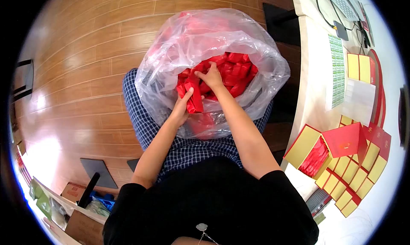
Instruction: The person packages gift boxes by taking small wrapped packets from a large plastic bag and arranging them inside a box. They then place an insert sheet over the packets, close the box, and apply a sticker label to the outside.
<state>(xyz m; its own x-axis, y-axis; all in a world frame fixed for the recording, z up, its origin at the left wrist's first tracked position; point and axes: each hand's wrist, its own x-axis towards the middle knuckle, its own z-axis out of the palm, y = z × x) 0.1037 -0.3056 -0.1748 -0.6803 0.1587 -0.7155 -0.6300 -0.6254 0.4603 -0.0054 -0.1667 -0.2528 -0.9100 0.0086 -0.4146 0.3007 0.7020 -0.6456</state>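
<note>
A large clear plastic bag (160, 53) stands between my knees, its mouth spread wide. Shiny red packets (239, 72) fill the inside. My left hand (181, 107) is closed on a red packet (195, 102) at the near left of the opening, thumb on top. My right hand (212, 77) reaches into the bag, thumb and forefinger curved round another red packet among the pile; its other fingertips are hidden.
On the right-hand table (314, 74), an open red-and-yellow box (304, 149) holds red packets. Several yellow-sided boxes (352, 174) are grouped beside it. A green-printed sheet (336, 70), cables and a keyboard (341, 4) lie farther up. Wooden flooring (85, 83) extends leftward.
</note>
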